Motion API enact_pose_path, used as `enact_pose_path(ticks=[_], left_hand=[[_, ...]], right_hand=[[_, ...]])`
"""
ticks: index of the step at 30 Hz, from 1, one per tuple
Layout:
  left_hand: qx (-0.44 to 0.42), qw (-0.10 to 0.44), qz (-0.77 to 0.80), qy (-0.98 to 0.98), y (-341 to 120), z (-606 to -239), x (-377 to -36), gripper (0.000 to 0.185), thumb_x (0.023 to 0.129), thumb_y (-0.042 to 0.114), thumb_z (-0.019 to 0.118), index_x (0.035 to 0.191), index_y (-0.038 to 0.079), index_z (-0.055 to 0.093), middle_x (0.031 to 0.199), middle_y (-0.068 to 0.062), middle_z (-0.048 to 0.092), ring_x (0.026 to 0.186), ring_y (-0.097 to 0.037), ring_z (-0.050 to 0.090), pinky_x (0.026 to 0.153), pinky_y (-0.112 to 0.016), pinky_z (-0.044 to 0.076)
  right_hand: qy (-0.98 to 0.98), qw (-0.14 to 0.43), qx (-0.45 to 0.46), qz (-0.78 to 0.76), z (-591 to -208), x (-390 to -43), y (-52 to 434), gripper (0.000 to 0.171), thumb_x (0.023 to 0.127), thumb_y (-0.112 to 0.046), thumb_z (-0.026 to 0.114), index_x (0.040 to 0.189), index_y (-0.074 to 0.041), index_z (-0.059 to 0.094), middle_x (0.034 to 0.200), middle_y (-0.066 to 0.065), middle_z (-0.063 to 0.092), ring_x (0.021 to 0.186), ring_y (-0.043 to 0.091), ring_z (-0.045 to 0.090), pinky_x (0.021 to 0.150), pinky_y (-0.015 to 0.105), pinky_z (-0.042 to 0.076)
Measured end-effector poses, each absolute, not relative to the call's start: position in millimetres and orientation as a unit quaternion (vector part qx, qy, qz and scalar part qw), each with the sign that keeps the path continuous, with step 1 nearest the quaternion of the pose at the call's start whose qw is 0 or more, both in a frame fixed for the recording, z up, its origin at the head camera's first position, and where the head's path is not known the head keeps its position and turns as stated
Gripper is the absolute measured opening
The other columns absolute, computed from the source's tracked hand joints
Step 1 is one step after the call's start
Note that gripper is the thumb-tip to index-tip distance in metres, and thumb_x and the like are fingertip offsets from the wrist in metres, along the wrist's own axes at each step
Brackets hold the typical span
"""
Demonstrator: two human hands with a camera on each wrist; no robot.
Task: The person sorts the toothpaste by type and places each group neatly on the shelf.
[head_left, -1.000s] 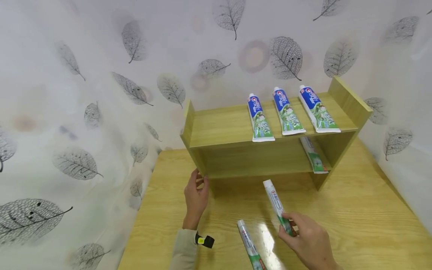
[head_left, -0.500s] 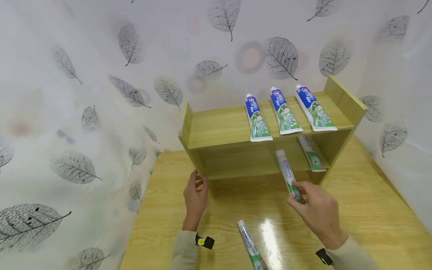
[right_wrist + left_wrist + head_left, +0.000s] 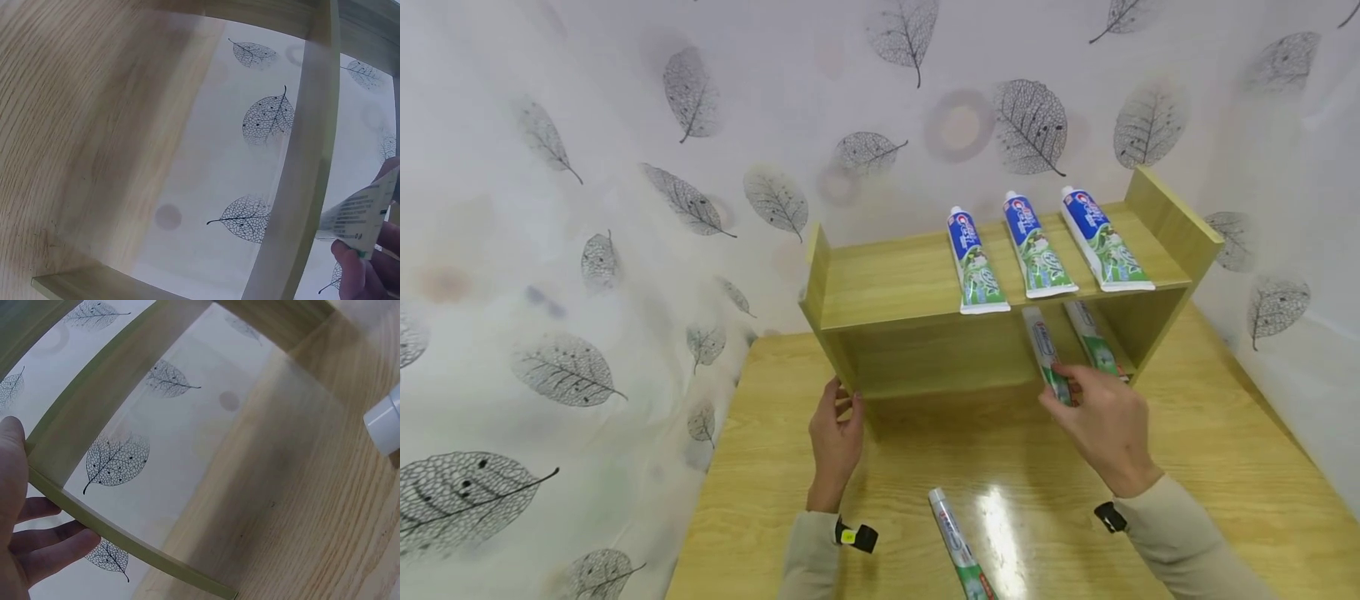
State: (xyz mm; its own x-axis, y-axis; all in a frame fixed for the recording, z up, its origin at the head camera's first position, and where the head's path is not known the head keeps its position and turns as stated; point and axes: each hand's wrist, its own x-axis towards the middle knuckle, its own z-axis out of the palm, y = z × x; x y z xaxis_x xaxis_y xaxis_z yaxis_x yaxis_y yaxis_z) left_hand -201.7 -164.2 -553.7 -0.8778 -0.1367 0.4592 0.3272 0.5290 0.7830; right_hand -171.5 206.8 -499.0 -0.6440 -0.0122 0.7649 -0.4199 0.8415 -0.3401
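Observation:
My right hand (image 3: 1105, 421) pinches the flat end of a white and green toothpaste tube (image 3: 1047, 350). The tube points cap-first into the lower level of a two-level wooden shelf (image 3: 880, 283), its far end tucked beneath the upper board. In the right wrist view, the held tube (image 3: 356, 215) crosses the lower board's front edge. My left hand (image 3: 837, 442) grips the shelf's left side panel low down; in the left wrist view its fingers (image 3: 56, 547) lie along the panel's outer side. Just right of the held tube lies a similar toothpaste tube (image 3: 1093, 337), partly hidden by my right hand.
Three blue and green toothpaste tubes (image 3: 976, 262) lie on the upper level, towards its right half. Another white and green toothpaste tube (image 3: 957, 542) lies on the wooden table (image 3: 752, 500) in front of the shelf. Leaf-patterned wall covering (image 3: 625, 292) stands behind.
My right hand has carried the toothpaste tube from over the table, forward and slightly right, into the lower shelf level. My left hand stays on the side panel.

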Motion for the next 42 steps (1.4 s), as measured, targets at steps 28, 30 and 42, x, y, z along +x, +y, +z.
enact_pose_path(ticks=[28, 30, 42], left_hand=[[-0.062, 0.251, -0.481, -0.838, -162.9, -556.0, -201.8, 0.04, 0.106, 0.012, 0.066, 0.146, 0.004, 0.063, 0.109, -0.023, 0.075, 0.099, -0.045, 0.082, 0.069, -0.042, 0.071], [-0.064, 0.255, -0.478, -0.838, -163.3, -555.6, -201.9, 0.04, 0.106, 0.011, 0.066, 0.146, 0.004, 0.063, 0.108, -0.023, 0.075, 0.098, -0.045, 0.082, 0.069, -0.042, 0.071], [-0.074, 0.266, -0.476, -0.835, -163.6, -555.6, -203.6, 0.039, 0.106, 0.01, 0.066, 0.144, 0.002, 0.063, 0.106, -0.023, 0.074, 0.097, -0.047, 0.082, 0.068, -0.043, 0.071]], right_hand=[[-0.889, 0.373, 0.091, 0.249, -499.7, -204.8, 194.8, 0.024, 0.077, -0.009, 0.088, 0.098, 0.002, 0.084, 0.081, 0.023, 0.08, 0.053, 0.035, 0.066, 0.039, 0.046, 0.046], [-0.89, 0.369, 0.088, 0.254, -498.8, -207.1, 194.0, 0.023, 0.078, -0.011, 0.088, 0.098, 0.0, 0.085, 0.081, 0.023, 0.08, 0.054, 0.035, 0.066, 0.04, 0.047, 0.046], [-0.893, 0.37, 0.078, 0.242, -496.3, -221.2, 191.9, 0.018, 0.082, -0.018, 0.086, 0.094, -0.004, 0.084, 0.074, 0.017, 0.076, 0.05, 0.029, 0.057, 0.043, 0.049, 0.043]])
